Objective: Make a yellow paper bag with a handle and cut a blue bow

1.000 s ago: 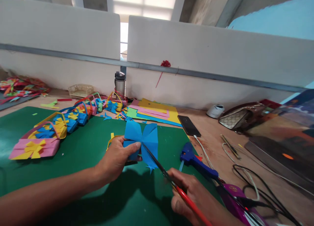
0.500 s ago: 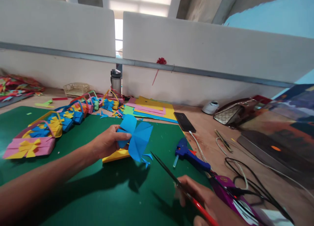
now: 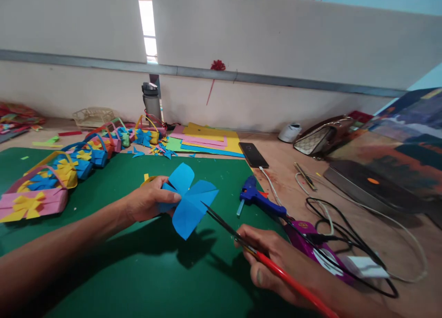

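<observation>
My left hand (image 3: 150,199) pinches a blue paper flower (image 3: 191,198) by one of its petals, holding it above the green mat. The petals are spread and creased, with rounded or pointed ends. My right hand (image 3: 265,258) is closed on scissors (image 3: 224,226) with dark blades and red handles. Their tips reach the edge of the flower's right petal; whether they touch it I cannot tell. Behind my left hand a yellow paper piece (image 3: 146,177) shows, mostly hidden.
Several paper baskets (image 3: 37,203) with bows line the left side of the green mat (image 3: 113,267). Stacked coloured paper (image 3: 210,138) and a phone (image 3: 253,155) lie at the back. On the right are a blue glue gun (image 3: 262,198), a purple power strip (image 3: 311,244) and tangled cables.
My right hand has brought the scissors up and left to the flower. The flower has turned slightly in my left hand. The view has tilted down.
</observation>
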